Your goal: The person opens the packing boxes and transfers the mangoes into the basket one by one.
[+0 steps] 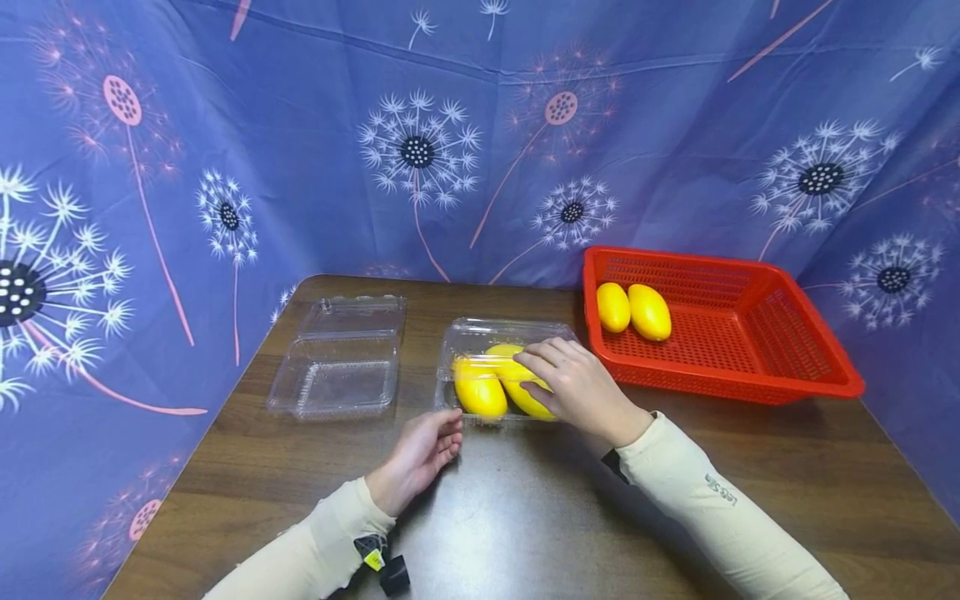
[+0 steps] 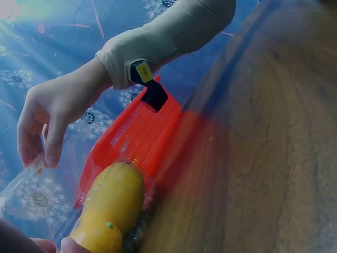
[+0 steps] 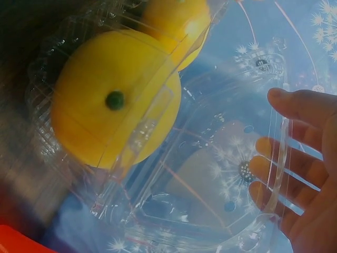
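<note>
A clear plastic clamshell container (image 1: 450,400) stands mid-table with two yellow mangoes (image 1: 481,390) in its base. My right hand (image 1: 573,387) pinches the edge of its raised lid (image 3: 195,200), the thumb on one side and the fingers on the other, seen through the plastic. The lid is tilted over the mangoes, not closed down. At the front left corner of the base, my left hand (image 1: 420,454) holds the rim with thumb and fingertips. Only those fingertips (image 2: 68,245) show in the left wrist view, beside a mango (image 2: 118,192).
To the left lies another clear clamshell container (image 1: 337,383), lid folded back and nothing in it. A red plastic basket (image 1: 750,387) stands at the back right, with two mangoes (image 1: 649,312) at its left end. Behind the wooden table (image 1: 480,517) hangs a blue dandelion-print cloth (image 1: 315,125).
</note>
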`<action>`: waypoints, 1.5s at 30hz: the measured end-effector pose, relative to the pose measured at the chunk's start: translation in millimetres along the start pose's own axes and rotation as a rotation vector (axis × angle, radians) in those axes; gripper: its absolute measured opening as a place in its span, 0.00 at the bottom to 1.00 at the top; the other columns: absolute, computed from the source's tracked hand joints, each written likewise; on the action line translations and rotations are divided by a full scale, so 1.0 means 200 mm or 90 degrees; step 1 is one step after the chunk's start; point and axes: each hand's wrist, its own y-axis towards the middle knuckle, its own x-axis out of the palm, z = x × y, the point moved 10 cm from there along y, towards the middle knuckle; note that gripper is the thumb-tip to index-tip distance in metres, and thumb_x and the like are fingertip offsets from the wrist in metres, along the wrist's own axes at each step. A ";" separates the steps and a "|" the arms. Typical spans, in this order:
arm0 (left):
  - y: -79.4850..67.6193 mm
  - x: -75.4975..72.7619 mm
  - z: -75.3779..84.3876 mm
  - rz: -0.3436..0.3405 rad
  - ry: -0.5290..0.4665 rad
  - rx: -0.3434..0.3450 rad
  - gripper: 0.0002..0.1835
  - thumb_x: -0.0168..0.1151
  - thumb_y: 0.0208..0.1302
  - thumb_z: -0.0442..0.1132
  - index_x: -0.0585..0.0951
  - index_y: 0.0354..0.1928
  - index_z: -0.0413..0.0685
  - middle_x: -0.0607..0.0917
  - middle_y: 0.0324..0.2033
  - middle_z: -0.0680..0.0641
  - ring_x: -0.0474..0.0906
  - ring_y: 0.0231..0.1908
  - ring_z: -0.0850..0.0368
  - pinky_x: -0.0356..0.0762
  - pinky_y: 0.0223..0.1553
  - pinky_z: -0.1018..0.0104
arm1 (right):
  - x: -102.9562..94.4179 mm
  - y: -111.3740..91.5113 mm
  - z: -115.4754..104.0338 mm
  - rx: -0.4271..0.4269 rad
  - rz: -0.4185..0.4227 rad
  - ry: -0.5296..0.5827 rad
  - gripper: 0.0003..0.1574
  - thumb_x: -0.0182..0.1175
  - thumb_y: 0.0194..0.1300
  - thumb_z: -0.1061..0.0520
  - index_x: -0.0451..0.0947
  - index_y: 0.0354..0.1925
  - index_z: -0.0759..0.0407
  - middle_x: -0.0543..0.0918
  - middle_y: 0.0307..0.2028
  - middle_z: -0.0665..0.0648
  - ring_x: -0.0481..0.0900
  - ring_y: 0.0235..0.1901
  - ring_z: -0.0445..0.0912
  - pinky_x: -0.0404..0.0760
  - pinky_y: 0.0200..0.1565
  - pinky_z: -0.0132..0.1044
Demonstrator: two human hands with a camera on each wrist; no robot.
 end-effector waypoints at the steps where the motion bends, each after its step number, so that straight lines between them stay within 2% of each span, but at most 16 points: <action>1: 0.00 -0.01 0.01 0.003 0.001 0.004 0.02 0.57 0.64 0.34 0.76 0.34 0.43 0.78 0.23 0.54 0.73 0.21 0.65 0.74 0.26 0.78 | 0.00 0.00 0.00 -0.001 0.002 0.000 0.26 0.75 0.50 0.55 0.82 0.48 0.60 0.86 0.43 0.58 0.82 0.42 0.51 0.83 0.46 0.44; 6: 0.01 -0.04 0.05 0.026 0.000 0.027 0.02 0.57 0.64 0.34 0.74 0.33 0.46 0.76 0.23 0.54 0.72 0.22 0.66 0.72 0.25 0.78 | -0.01 0.01 0.00 -0.008 0.007 -0.001 0.25 0.75 0.51 0.55 0.82 0.48 0.60 0.86 0.43 0.58 0.82 0.42 0.52 0.83 0.46 0.44; 9: 0.02 -0.06 0.07 0.036 -0.002 0.039 0.03 0.56 0.65 0.34 0.73 0.38 0.43 0.75 0.23 0.55 0.71 0.22 0.66 0.71 0.25 0.78 | -0.02 0.02 0.00 -0.009 0.008 0.000 0.26 0.75 0.50 0.55 0.82 0.48 0.60 0.86 0.43 0.58 0.82 0.42 0.52 0.83 0.46 0.45; 16: 0.06 -0.08 0.10 0.038 0.006 0.071 0.12 0.55 0.66 0.33 0.72 0.49 0.36 0.75 0.23 0.56 0.71 0.22 0.68 0.70 0.24 0.80 | -0.04 0.04 0.02 0.000 0.000 0.016 0.26 0.75 0.51 0.56 0.81 0.49 0.60 0.85 0.44 0.58 0.81 0.45 0.52 0.82 0.50 0.45; 23: 0.08 -0.09 0.12 0.052 0.022 0.094 0.16 0.56 0.66 0.33 0.72 0.53 0.32 0.76 0.22 0.56 0.71 0.21 0.68 0.69 0.24 0.80 | -0.08 0.08 0.07 0.014 0.006 0.016 0.23 0.74 0.53 0.56 0.82 0.48 0.59 0.83 0.41 0.57 0.78 0.40 0.51 0.81 0.41 0.41; 31: 0.09 -0.08 0.13 0.042 -0.007 0.107 0.13 0.54 0.66 0.29 0.71 0.50 0.30 0.77 0.21 0.56 0.73 0.20 0.68 0.73 0.25 0.79 | -0.14 0.16 0.16 0.018 0.032 -0.009 0.17 0.72 0.53 0.60 0.83 0.43 0.57 0.80 0.36 0.57 0.74 0.35 0.51 0.75 0.34 0.40; 39: 0.09 -0.08 0.12 0.039 -0.014 0.099 0.14 0.54 0.65 0.28 0.70 0.51 0.30 0.77 0.20 0.56 0.73 0.21 0.67 0.75 0.26 0.79 | -0.15 0.25 0.28 0.031 0.022 -0.027 0.14 0.72 0.55 0.60 0.85 0.42 0.56 0.78 0.32 0.57 0.72 0.31 0.51 0.69 0.30 0.37; 45: 0.09 -0.08 0.13 0.043 -0.018 0.099 0.10 0.54 0.65 0.28 0.72 0.47 0.32 0.78 0.20 0.56 0.73 0.20 0.67 0.75 0.26 0.78 | -0.12 0.37 0.36 0.047 -0.001 -0.022 0.12 0.68 0.58 0.62 0.86 0.43 0.57 0.77 0.31 0.57 0.70 0.30 0.51 0.68 0.29 0.38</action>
